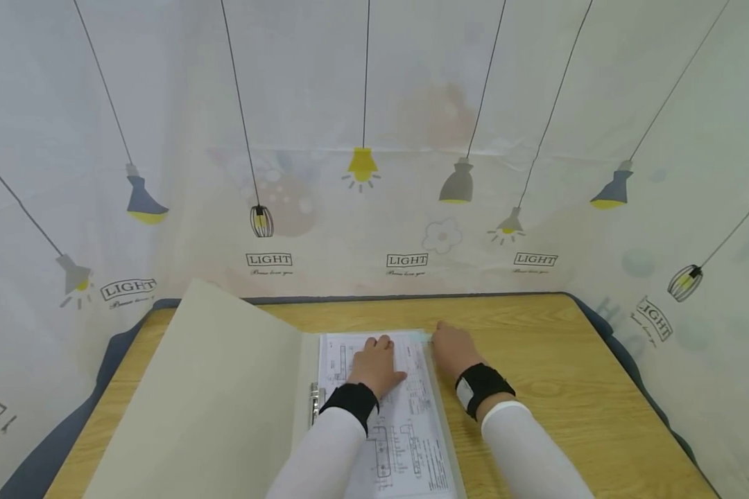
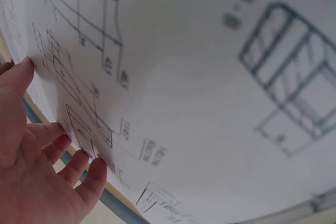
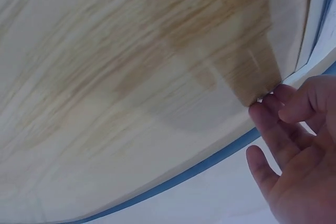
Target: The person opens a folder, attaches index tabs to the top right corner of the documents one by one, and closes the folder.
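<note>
An opened cream file folder (image 1: 225,388) lies on the wooden table with a stack of printed technical drawings (image 1: 406,405) in its right half. My left hand (image 1: 374,365) rests on the drawings with fingers spread; the left wrist view shows its fingertips touching the printed sheet (image 2: 173,77). At the top right corner of the stack is my right hand (image 1: 454,351), beside a pale bluish edge or tab (image 1: 424,337). In the right wrist view, the right hand's fingers (image 3: 270,129) are bent, with fingertips at the table surface. Whether they pinch anything is hidden.
A metal clip (image 1: 315,402) sits along the folder's spine. The folder's cover stands raised on the left. Wood-grain tabletop (image 1: 568,388) extends to the right, and a lamp-printed cloth (image 1: 324,229) hangs round the back and sides.
</note>
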Demonstrator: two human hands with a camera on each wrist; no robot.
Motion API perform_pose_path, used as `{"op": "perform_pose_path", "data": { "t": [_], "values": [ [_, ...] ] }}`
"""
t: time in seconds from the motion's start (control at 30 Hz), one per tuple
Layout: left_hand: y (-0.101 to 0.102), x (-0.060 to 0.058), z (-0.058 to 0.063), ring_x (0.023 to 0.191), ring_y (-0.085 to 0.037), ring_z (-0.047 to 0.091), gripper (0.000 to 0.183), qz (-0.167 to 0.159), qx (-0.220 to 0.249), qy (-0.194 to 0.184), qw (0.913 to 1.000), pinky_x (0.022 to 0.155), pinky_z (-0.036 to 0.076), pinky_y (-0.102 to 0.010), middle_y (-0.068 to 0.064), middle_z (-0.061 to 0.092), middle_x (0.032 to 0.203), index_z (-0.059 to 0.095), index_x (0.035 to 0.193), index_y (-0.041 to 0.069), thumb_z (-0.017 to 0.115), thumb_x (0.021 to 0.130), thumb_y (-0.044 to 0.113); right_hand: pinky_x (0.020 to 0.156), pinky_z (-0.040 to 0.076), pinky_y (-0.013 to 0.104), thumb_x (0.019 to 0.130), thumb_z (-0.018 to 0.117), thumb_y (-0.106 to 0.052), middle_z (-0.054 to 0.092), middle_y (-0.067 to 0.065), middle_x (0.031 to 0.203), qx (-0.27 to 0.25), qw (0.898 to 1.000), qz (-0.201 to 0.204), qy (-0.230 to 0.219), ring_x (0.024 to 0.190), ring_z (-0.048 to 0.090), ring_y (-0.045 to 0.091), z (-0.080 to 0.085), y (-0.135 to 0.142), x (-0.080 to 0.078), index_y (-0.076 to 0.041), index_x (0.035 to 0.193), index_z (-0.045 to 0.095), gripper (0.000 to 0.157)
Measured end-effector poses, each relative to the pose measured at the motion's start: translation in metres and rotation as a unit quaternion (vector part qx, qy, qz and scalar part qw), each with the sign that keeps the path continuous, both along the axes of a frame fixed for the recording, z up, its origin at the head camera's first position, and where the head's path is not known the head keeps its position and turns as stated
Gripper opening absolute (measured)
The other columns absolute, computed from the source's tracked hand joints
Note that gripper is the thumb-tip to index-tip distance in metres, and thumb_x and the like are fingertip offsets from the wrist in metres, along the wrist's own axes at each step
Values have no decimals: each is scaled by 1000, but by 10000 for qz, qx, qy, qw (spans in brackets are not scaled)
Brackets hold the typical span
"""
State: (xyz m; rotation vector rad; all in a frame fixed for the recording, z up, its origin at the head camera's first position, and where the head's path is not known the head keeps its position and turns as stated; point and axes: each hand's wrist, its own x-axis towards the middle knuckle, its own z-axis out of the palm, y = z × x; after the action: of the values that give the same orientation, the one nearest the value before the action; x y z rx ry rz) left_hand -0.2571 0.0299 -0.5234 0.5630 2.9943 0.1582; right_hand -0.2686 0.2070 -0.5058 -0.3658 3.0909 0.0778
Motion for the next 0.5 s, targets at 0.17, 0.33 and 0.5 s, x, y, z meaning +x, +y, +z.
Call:
{"op": "perform_pose_path", "data": {
  "t": [0.17, 0.33, 0.5],
  "values": [
    [0, 2, 0, 126, -24, 42, 73, -67, -125, 81, 9999, 93, 48, -39, -4, 46, 140, 47, 138, 8, 61, 85, 56, 67, 54, 40, 91, 55, -5, 62, 14, 102, 160, 9996, -247, 6, 79, 63, 26, -3, 13, -2, 1, 90, 70, 17],
    [-1, 3, 1, 127, -24, 43, 73, -126, -134, 138, 9997, 93, 49, -38, -5, 46, 140, 47, 138, 8, 60, 85, 56, 69, 53, 43, 91, 55, -5, 62, 14, 107, -12, 9996, -292, -41, 81, 63, 27, -6, 17, -4, -1, 89, 71, 16],
    [-8, -3, 3, 122, -27, 47, 65, -89, 348, 114, 9993, 93, 48, -41, -9, 49, 135, 53, 131, 6, 66, 84, 49, 73, 54, 45, 90, 55, -3, 61, 14, 117, 31, 9992, -384, -104, 84, 65, 27, -7, 14, -6, 0, 93, 71, 17]
  ]
}}
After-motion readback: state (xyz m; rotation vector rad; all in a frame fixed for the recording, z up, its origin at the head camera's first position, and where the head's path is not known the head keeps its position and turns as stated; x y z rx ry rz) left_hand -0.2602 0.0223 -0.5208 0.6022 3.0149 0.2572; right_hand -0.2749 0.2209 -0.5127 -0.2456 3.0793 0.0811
